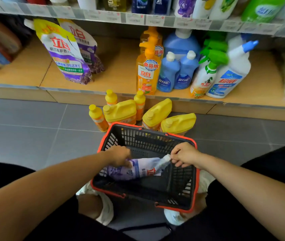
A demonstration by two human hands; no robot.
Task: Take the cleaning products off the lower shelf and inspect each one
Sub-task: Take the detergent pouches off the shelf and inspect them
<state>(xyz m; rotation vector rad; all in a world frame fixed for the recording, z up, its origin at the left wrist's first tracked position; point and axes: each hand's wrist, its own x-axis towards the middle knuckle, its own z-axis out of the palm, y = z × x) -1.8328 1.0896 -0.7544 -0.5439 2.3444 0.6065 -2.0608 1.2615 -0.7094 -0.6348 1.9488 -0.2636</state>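
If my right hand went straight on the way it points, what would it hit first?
Your right hand pinches the pouch's cap, so that's first; beyond, probably the basket's far wall, though depth is unclear.

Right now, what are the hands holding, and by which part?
A purple-and-white detergent pouch, over the black basket. The left hand grips its lower body; the right hand pinches the white spout end.

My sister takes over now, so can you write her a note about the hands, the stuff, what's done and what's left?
Left hand grips the purple pouch by its body; right hand pinches its spout.
Pouch is held over the black basket.
Done: six yellow bottles stand on the floor.
Left on the lower shelf: two pouches, orange bottles, blue bottles, green sprayers, white bottle.
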